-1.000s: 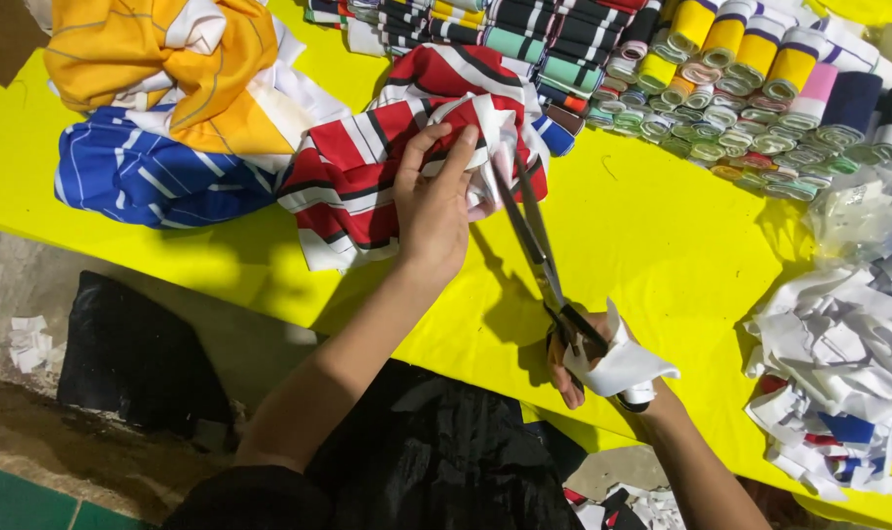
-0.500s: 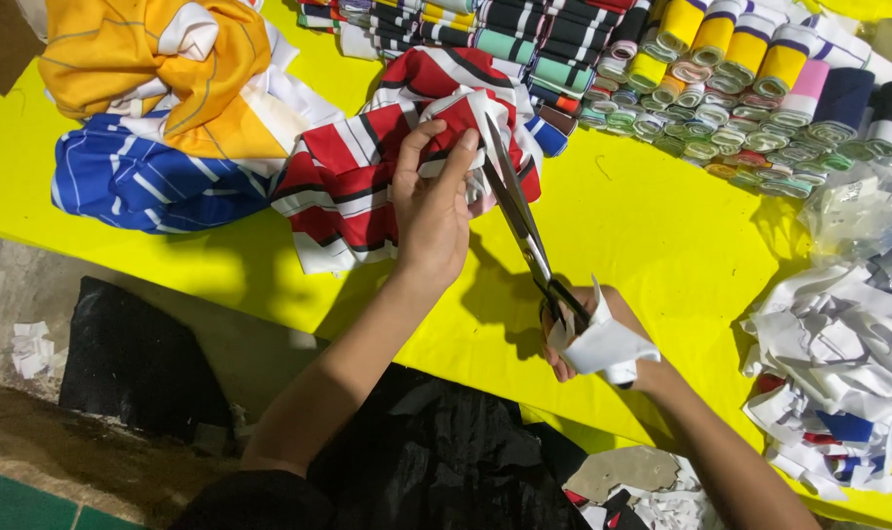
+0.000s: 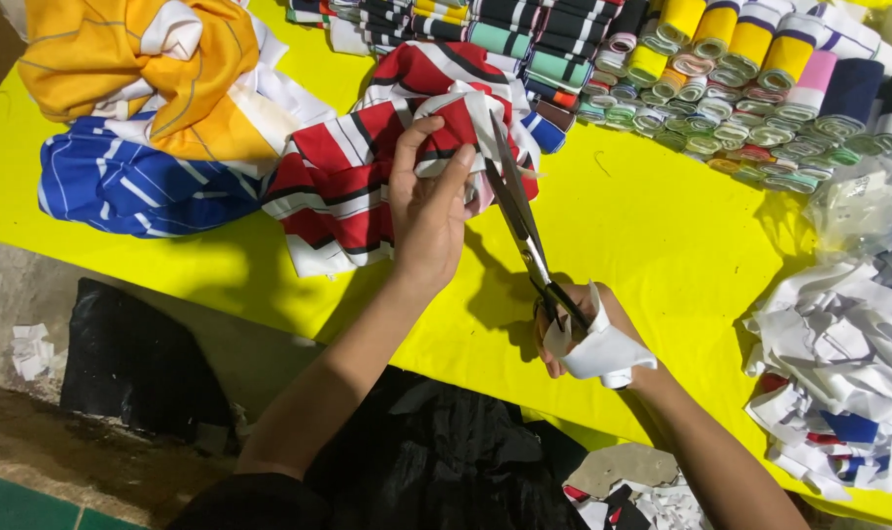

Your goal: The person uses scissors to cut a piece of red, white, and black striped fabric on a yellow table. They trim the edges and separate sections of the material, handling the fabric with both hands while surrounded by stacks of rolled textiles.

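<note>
Two hands are being shown, one pair of scissors [image 3: 519,221], three bundles of fabric on the yellow table [image 3: 662,236]. The left hand [image 3: 428,211] is being held palm-down with the forearm running up from the lower left; its fingers [image 3: 418,147] are closed, pinching a white-edged fold of the red, white and black striped fabric [image 3: 338,182], which is bunched under and just beyond the fingertips. The right hand [image 3: 578,329] is being kept low, near the table edge, wrist bent, fingers closed through the black scissor handles; a white scrap [image 3: 608,348] is being trapped against the back of that hand. The blades are being pointed up and away from the right fingers toward the left fingertips, slightly parted, tips touching the white fold just beside the left index finger. An orange and white fabric bundle [image 3: 141,69] and a blue striped bundle [image 3: 122,186] are lying well to the left of the left fingers. Rolled fabric strips [image 3: 760,88], too many to be counted, are being stacked beyond the blade tips. One pile of white offcuts [image 3: 838,363] is lying to the right of the right hand.
</note>
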